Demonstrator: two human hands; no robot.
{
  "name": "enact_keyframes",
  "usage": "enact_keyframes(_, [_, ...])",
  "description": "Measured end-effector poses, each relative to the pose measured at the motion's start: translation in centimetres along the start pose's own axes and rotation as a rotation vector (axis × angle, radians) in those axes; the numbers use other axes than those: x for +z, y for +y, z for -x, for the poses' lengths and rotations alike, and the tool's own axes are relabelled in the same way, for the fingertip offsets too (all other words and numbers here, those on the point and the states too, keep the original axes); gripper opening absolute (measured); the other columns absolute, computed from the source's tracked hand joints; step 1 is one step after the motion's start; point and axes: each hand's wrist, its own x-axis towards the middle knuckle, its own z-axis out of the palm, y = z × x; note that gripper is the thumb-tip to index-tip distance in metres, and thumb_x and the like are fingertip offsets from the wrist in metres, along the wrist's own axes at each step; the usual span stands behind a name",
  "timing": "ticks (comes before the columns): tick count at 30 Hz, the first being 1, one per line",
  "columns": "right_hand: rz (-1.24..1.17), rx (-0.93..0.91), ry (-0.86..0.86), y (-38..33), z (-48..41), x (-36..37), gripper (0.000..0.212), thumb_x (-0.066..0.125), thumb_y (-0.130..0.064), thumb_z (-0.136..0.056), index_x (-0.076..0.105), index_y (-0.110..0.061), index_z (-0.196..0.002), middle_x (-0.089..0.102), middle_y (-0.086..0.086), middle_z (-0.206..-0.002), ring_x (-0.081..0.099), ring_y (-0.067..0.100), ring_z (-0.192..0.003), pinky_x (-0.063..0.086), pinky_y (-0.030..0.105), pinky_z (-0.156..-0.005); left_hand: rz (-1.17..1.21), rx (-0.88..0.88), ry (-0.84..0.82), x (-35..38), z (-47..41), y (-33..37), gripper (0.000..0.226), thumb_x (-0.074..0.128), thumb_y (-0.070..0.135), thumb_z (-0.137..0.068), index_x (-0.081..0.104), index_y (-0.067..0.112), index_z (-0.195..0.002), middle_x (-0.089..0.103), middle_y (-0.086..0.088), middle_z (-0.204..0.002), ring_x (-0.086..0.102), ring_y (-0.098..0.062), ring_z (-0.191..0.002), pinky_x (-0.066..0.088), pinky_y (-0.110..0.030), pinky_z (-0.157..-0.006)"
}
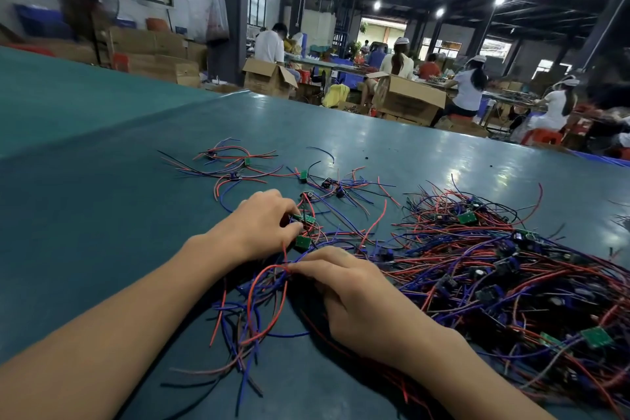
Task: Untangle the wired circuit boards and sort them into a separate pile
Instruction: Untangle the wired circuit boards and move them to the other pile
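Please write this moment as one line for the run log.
left hand: pinches green board | right hand: pinches wires | tangled pile: right side | sorted boards: far left

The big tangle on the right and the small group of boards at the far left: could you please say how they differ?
The big tangle holds many boards; the small group holds only a few. The tangle's wires are heaped and knotted; the group's lie spread flat. Both have green boards and red and blue wires.

Table point(136, 215) teal; wires point(477, 266) red, blue, black; circuit boards point(596, 337) green.
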Motion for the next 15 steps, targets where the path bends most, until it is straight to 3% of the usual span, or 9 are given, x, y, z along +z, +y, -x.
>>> enact_keyframes(3, [-0.026, -0.022, -0.056, -0.4, 0.0, 0.2, 0.058, 0.050, 0.008, -0.082, 0.061, -0.008, -0.137, 0.059, 0.007, -0.136, 0.052, 0.021, -0.127, 0.033, 0.016, -0.110, 0.026, 0.016, 0.050, -0.1, 0.2, 0.2, 0.029, 0.062, 0.036, -0.095, 0.070, 0.020, -0.119, 0.057, -0.006, -0.104, 0.058, -0.027, -0.105, 0.045, -0.044, -0.099])
enact_keyframes(6, [-0.046, -0.011, -0.096, -0.6, 0.1, 0.1, 0.062, 0.047, 0.011, -0.081, 0.057, -0.007, -0.140, 0.054, 0.006, -0.142, 0.044, 0.016, -0.134, 0.023, 0.009, -0.112, 0.137, 0.080, 0.219, -0.2, 0.3, 0.3, 0.023, 0.067, 0.020, -0.092, 0.071, 0.016, -0.114, 0.059, -0.006, -0.105, 0.058, -0.022, -0.100, 0.046, -0.038, -0.098])
enact_keyframes(10, [-0.042, 0.001, -0.144, -0.8, 0.0, -0.1, 0.065, 0.047, 0.010, -0.083, 0.051, -0.010, -0.146, 0.047, 0.004, -0.149, 0.036, 0.016, -0.140, 0.021, 0.014, -0.117, 0.247, 0.224, 0.491, -1.3, 0.8, 1.3, 0.028, 0.071, 0.001, -0.083, 0.070, 0.010, -0.110, 0.058, -0.005, -0.104, 0.057, -0.016, -0.092, 0.042, -0.019, -0.091])
enact_keyframes(15, [-0.057, 0.009, -0.192, -1.2, 0.0, -0.3, 0.071, 0.045, 0.006, -0.085, 0.044, -0.018, -0.152, 0.028, -0.004, -0.164, 0.024, 0.009, -0.149, 0.018, 0.020, -0.121, 0.187, 0.437, 0.663, -2.4, 1.1, 2.4, 0.034, 0.071, -0.009, -0.080, 0.065, 0.002, -0.111, 0.057, -0.010, -0.107, 0.059, -0.024, -0.095, 0.047, -0.027, -0.090])
